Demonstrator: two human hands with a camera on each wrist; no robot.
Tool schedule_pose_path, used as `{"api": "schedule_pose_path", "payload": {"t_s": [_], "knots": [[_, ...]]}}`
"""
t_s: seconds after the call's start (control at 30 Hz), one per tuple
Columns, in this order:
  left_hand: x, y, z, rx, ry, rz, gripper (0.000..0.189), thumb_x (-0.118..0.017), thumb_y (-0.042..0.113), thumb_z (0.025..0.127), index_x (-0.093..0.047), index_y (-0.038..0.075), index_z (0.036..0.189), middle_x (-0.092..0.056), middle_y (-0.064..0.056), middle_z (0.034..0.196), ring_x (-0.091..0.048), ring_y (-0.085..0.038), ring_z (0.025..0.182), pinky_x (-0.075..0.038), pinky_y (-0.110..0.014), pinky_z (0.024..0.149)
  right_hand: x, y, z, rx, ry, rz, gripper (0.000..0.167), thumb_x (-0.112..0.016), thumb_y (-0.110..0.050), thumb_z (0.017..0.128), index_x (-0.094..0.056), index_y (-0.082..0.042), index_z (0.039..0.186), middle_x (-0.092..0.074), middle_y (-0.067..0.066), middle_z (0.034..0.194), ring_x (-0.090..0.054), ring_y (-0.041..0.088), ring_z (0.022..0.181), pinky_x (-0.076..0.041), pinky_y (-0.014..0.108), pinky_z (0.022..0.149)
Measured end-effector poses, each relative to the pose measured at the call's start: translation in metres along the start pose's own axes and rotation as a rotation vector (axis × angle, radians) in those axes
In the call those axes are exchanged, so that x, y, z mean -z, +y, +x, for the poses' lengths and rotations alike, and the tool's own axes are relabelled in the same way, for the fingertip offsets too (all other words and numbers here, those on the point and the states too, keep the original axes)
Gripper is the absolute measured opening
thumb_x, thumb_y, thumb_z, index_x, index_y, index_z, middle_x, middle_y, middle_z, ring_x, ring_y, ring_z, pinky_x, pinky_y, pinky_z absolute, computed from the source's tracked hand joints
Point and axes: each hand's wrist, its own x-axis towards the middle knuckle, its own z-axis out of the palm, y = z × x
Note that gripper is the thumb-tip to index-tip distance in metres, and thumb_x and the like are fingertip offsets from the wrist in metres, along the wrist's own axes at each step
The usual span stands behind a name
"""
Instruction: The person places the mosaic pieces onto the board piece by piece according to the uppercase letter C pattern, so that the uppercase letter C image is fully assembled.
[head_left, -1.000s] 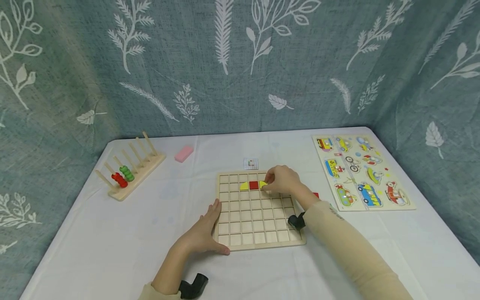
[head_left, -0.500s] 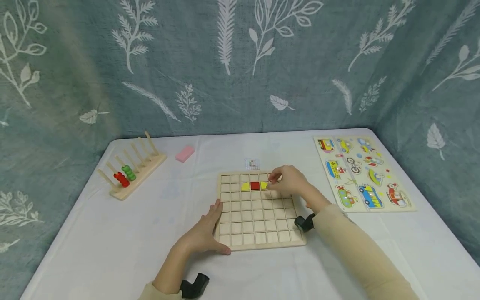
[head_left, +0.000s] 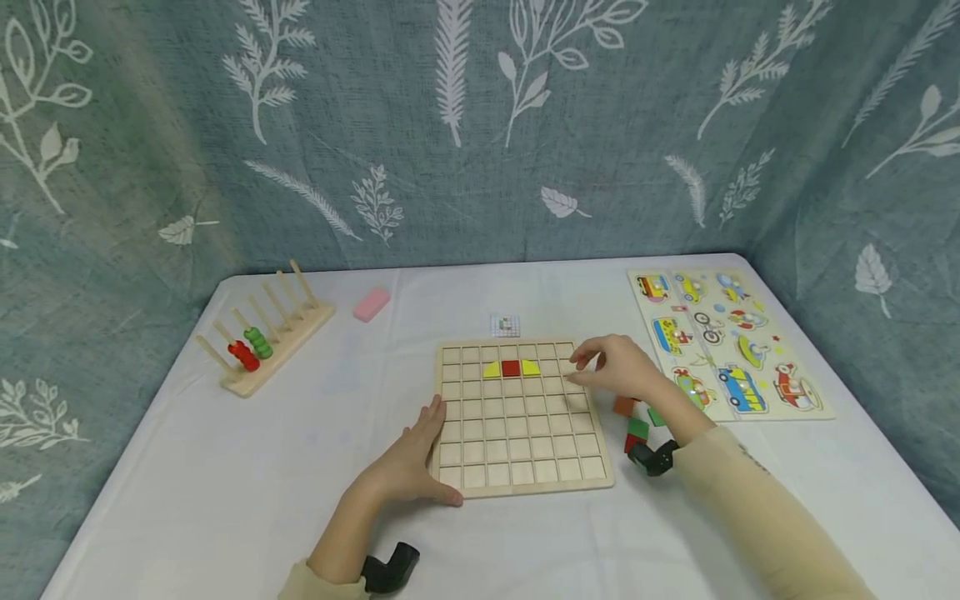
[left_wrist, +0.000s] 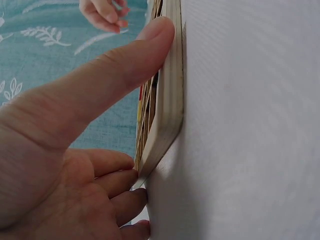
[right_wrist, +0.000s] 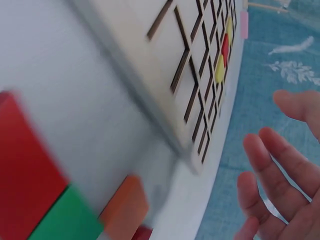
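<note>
Wooden grid board (head_left: 517, 429), red sq. (head_left: 511, 368) btwn curved yel. pcs (head_left: 530, 368), hands (head_left: 408, 462) (head_left: 618, 367) L/R

Soft light, faint diffuse shadows

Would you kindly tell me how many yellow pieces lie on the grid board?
2: in the head view, one yellow piece left of the red square, another right of it.

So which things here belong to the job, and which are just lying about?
Likely the job:
grid board, touched by left hand
yellow pieces, red square on it
loose blocks near right hand
printed card, perhaps

Apparently lying about:
bead stand
pink block
picture puzzle
</note>
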Motion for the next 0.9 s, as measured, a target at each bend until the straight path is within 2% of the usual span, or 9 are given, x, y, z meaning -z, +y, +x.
{"api": "schedule_pose_path", "payload": {"t_s": [0.53,0.7,0.9], "knots": [[0.001,0.002,-0.002,-0.003,0.010,-0.018,0.127,-0.091,0.025,0.045,-0.015,-0.010,0.141,-0.006,-0.021,0.150,-0.004,-0.036,0.137,-0.008,-0.054,0.108,0.017,0.022,-0.030,-0.021,0.061,0.003,0.029,-0.072,-0.024,0.077,-0.068,-0.006,0.099,-0.064,0.001,0.087,-0.051,0.017,0.073,-0.044,0.028,0.055],[0.001,0.003,-0.002,0.006,0.011,-0.015,0.127,-0.091,0.025,0.045,-0.015,-0.009,0.142,-0.006,-0.021,0.150,-0.004,-0.036,0.137,-0.008,-0.054,0.108,0.024,0.028,-0.040,-0.024,0.094,-0.011,0.029,-0.072,-0.021,0.077,-0.068,-0.004,0.099,-0.065,0.003,0.087,-0.052,0.018,0.075,-0.045,0.029,0.059],[0.001,0.003,-0.002,0.009,0.012,-0.015,0.127,-0.091,0.025,0.045,-0.016,-0.009,0.142,-0.006,-0.020,0.150,-0.004,-0.036,0.137,-0.008,-0.054,0.108,0.030,0.041,-0.051,-0.036,0.091,-0.008,0.029,-0.073,-0.021,0.077,-0.068,-0.004,0.100,-0.065,0.002,0.088,-0.052,0.018,0.076,-0.045,0.028,0.061]]}}
